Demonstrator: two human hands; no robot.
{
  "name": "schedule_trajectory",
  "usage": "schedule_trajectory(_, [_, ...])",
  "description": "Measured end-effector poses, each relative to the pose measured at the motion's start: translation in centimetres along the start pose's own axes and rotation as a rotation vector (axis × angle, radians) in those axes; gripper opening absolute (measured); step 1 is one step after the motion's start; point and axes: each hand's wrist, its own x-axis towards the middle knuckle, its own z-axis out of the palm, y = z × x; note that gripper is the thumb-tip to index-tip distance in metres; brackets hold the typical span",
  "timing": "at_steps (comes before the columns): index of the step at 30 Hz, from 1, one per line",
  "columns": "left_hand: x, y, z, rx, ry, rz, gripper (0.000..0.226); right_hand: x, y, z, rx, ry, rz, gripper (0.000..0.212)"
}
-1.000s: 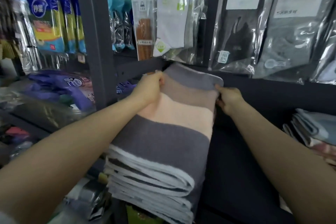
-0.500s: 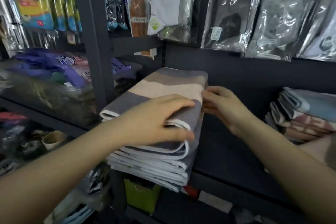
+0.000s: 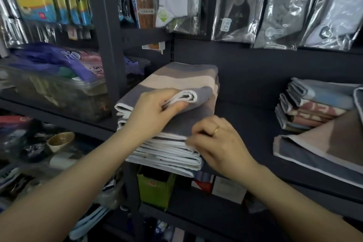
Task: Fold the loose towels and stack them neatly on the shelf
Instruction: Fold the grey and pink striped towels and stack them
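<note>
Two hands work at a dark metal shelf [image 3: 255, 116] where a pile of folded towels [image 3: 172, 124] sits at the left end, its front edges overhanging the shelf lip. Hanging above are clear plastic packets [image 3: 275, 6] of goods, and to the left a plastic box [image 3: 59, 94] stands on a neighbouring shelf. On the right of the same shelf a loose towel [image 3: 324, 147] in grey, beige and brown lies spread flat, just in front of a smaller stack of folded towels [image 3: 306, 108] in blue and pink. The top towel [image 3: 186, 78] of the main pile is striped grey and beige; the left hand [image 3: 155, 112] rests on it and pinches its white-edged front fold between thumb and fingers, lifting that fold slightly. The right hand [image 3: 214, 141] has its fingers curled at the front right corner of the pile, fingertips touching the white edges of the layers below. A gold ring [image 3: 216, 130] shows on one finger of that hand
</note>
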Motion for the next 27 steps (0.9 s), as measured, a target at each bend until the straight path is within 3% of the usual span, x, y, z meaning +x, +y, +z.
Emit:
schedule_trajectory(3, [-1.2, 0.1, 0.4, 0.145, -0.215, 0.130, 0.042, -0.5, -0.3, -1.1, 0.164, -0.037, 0.048, 0.018])
schedule_trajectory(5, [-2.1, -0.1, 0.5, 0.261, -0.371, 0.177, 0.060, 0.7, -0.4, -2.2, 0.335, 0.136, 0.217, 0.017])
schedule_trajectory(7, [-2.4, -0.3, -0.1, 0.223, -0.467, 0.211, 0.061, 2.7, -0.2, -2.7, 0.372, 0.304, 0.365, 0.016])
schedule_trajectory(8, [-2.5, -0.3, -0.6, 0.157, -0.478, 0.198, 0.056, 3.9, 0.0, -2.7, 0.358, 0.294, 0.416, 0.016])
schedule_trajectory(10, [-2.3, -0.7, -1.6, 0.077, -0.310, 0.173, 0.047, 5.6, 0.4, -1.8, 0.322, 0.063, 0.471, 0.026])
schedule_trajectory(12, [-2.3, -1.3, -2.0, 0.196, -0.090, 0.097, 0.049, 5.6, 1.2, -0.7, 0.319, -0.215, 0.519, 0.042])
schedule_trajectory(13, [-2.3, -1.7, -2.0, 0.290, -0.057, 0.021, 0.053, 5.3, 1.4, -0.3, 0.315, -0.282, 0.539, 0.048])
schedule_trajectory(17, [-4.1, -3.5, -1.3, 0.565, -0.292, -0.243, 0.082, 3.2, 1.7, 0.2, 0.273, -0.290, 0.640, 0.070])
schedule_trajectory(20, [-4.5, -3.0, -1.2, 0.580, -0.255, -0.321, 0.091, 1.5, 1.2, 0.2, 0.207, -0.251, 0.668, 0.077])
schedule_trajectory(22, [-4.1, -1.4, -0.9, 0.600, -0.181, -0.261, 0.087, 0.2, 0.9, -0.4, 0.319, -0.280, 0.718, 0.068])
schedule_trajectory(24, [-3.7, 0.9, 0.0, 0.518, -0.099, -0.092, 0.071, -1.7, 1.1, -1.2, 0.375, -0.318, 0.764, 0.071])
schedule_trajectory(27, [-3.1, 4.7, 2.5, 0.351, -0.045, 0.170, 0.048, -4.9, 2.7, -4.2, 0.190, -0.199, 0.808, 0.065])
